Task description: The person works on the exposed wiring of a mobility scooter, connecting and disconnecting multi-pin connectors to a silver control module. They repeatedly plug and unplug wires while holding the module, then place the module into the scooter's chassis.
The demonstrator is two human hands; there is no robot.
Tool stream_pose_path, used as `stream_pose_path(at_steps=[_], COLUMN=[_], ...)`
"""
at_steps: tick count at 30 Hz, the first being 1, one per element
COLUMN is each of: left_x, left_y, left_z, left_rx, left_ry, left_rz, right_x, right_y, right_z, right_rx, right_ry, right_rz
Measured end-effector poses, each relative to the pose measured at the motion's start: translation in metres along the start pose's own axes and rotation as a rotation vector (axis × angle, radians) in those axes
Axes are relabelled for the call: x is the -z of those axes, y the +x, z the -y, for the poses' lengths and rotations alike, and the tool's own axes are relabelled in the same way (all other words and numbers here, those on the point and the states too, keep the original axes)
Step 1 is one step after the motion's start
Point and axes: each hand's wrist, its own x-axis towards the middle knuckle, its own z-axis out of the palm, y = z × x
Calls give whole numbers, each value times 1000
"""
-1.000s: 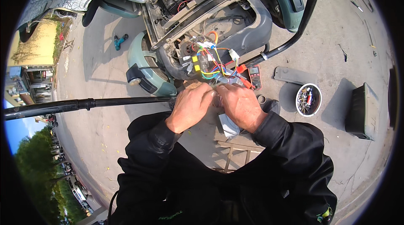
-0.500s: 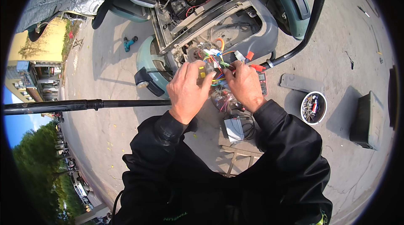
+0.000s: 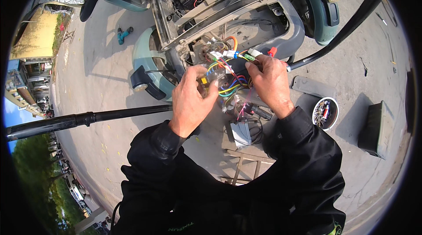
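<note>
My left hand (image 3: pixel 193 98) has its thumb and fingers closed on a pale, see-through connector block (image 3: pixel 214 77) with a yellow part. Multicoloured wires (image 3: pixel 229 87) loop out of it toward the right. My right hand (image 3: pixel 273 85) is closed in a pinch at the right side of this bundle, apparently on wires; the fingers hide most of what they grip. Just beyond its fingertips are a green-and-white connector (image 3: pixel 254 53) and a red connector (image 3: pixel 272 52). White and blue plugs (image 3: pixel 229 54) lie above the bundle, near an orange cable (image 3: pixel 234 41).
Ahead stands an opened vehicle frame (image 3: pixel 220 19) with green fenders (image 3: pixel 145 56). A silver box (image 3: pixel 241 134) with cables rests on a wooden stool (image 3: pixel 246 158). A white bucket (image 3: pixel 337 111) of small parts, a dark bin (image 3: pixel 373 129) and a teal power drill (image 3: pixel 123 35) are on the ground.
My hands have moved apart: the right has shifted right, drawing away from the left. More of the coloured wires now shows between them. The whole view has shifted slightly.
</note>
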Motion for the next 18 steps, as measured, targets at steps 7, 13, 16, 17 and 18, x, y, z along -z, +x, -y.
stream_pose_path(at_steps=[7,13,16,17,18], left_x=[3,-14,-21,-21,-21], left_y=[-7,-11,-11,-10,-9], left_z=[8,1,3,4,5], left_rx=[130,-43,-26,-5,14], left_ry=[-196,-61,-55,-74,-90], left_rz=[91,60,56,70,86], right_x=[-1,-12,-14,-15,-16], right_y=[-5,-9,-11,-12,-12], right_z=[10,12,10,10,9], right_rx=[-122,-57,-31,-33,-28], right_ry=[109,-99,-212,-253,-232], right_rz=[113,255,257,257,252])
